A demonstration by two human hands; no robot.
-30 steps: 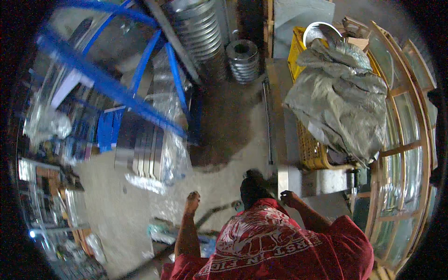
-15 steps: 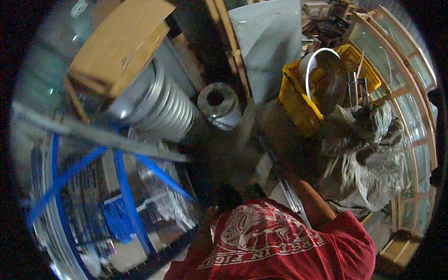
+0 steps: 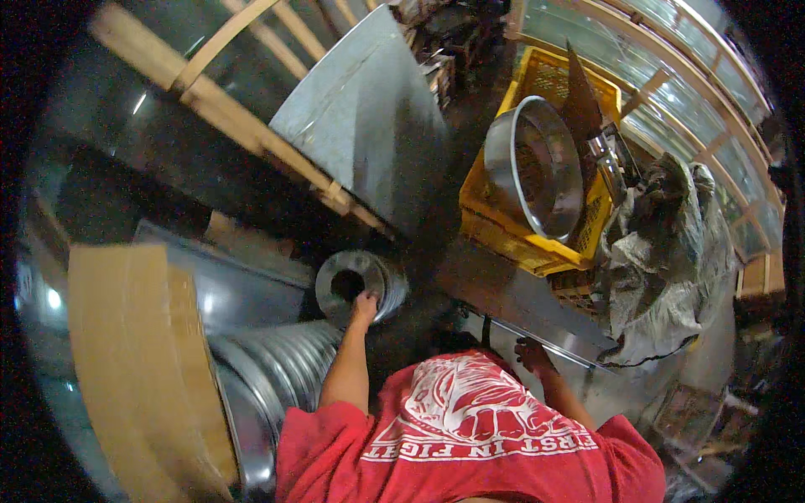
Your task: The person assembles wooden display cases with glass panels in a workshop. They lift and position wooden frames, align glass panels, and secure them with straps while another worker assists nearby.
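Note:
My left hand [image 3: 366,305] reaches out to a stack of grey metal rings [image 3: 337,270] with a dark round hole. Its fingers are closed over the inner edge of the top ring; the fingertips are partly hidden in the hole. My right hand [image 3: 532,355] is in shadow, its fingers apart, close to a long shiny metal rail [image 3: 549,345]. Whether it touches the rail, I cannot tell. Left of my left forearm lies a large ribbed metal cylinder [image 3: 289,369], with a brown cardboard sheet [image 3: 142,369] against its end.
A yellow crate [image 3: 524,256] holds a big round metal pan [image 3: 506,155] and metal pieces. Beside it hangs a crumpled grey sack [image 3: 662,251]. A pale metal sheet [image 3: 360,109] leans behind a wooden beam [image 3: 251,138]. Wood-framed glass panels [image 3: 671,101] stand at far right.
The view has turned, so the crate and cylinder sit elsewhere in it. My left hand has come forward onto the ring stack. My right hand, hidden before, now shows near the rail.

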